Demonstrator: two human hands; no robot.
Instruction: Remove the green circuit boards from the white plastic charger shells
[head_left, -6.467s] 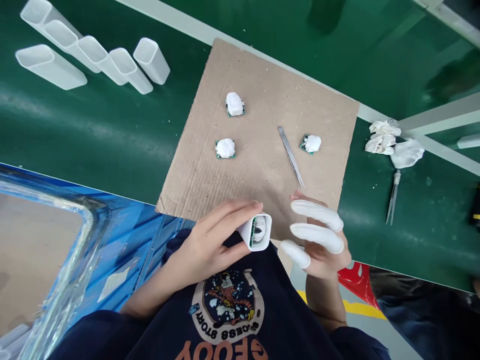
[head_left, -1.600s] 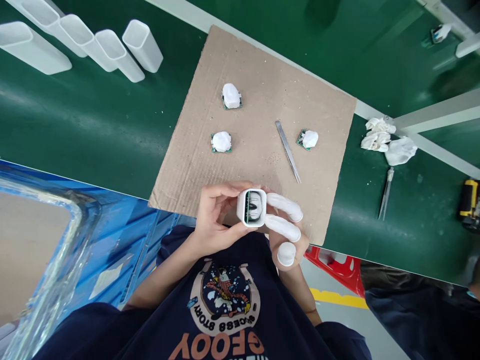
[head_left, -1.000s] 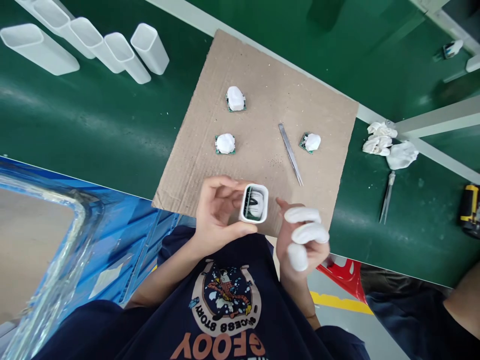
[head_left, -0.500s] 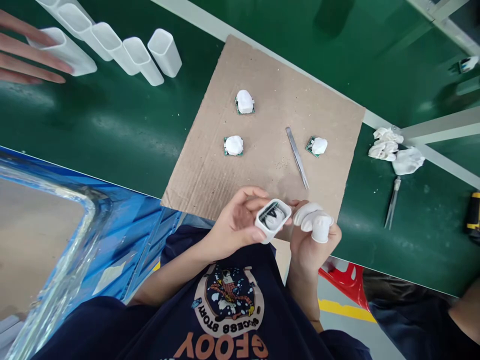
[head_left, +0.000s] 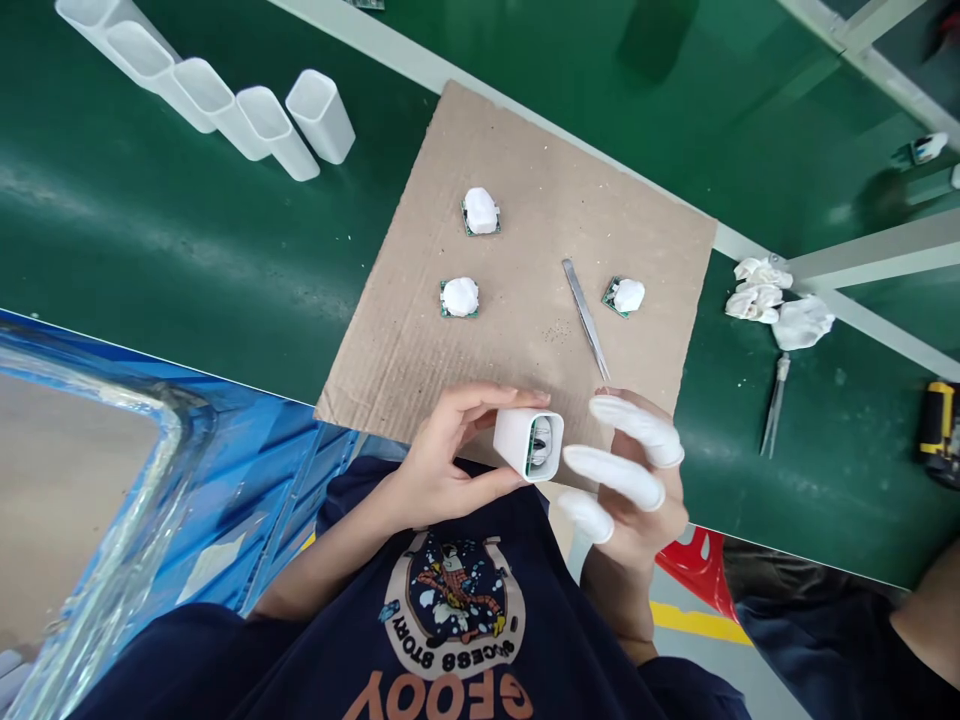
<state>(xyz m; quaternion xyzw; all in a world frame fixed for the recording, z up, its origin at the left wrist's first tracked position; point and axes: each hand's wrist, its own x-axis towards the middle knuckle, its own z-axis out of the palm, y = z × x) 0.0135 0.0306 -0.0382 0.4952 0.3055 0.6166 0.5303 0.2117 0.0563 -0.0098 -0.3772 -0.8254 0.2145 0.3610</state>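
My left hand (head_left: 457, 450) is wrapped round a white plastic housing (head_left: 513, 440), thumb on the near side and fingers on the far side. The housing lies tilted, its open end facing right. Inside it a green circuit board (head_left: 533, 448) with a white part and something dark shows. My right hand (head_left: 634, 470) hovers just right of that opening, its fingers spread and holding nothing. White finger cots (head_left: 615, 478) cover several of its fingertips. Beyond it, metal tweezers (head_left: 585, 318) lie on the cardboard sheet (head_left: 525, 330).
Small circuit boards with white tops (head_left: 459, 297) sit apart on the cardboard. Several white housings (head_left: 262, 115) are grouped at the far left of the green table (head_left: 187, 250). To the right are crumpled white cots (head_left: 761, 290), another pair of tweezers (head_left: 775, 405) and a person's arm (head_left: 930, 610).
The housing has turned from facing up to lying with its opening rightward. My right hand's fingers have uncurled and spread. Another person's hand has left the housings at the far left.
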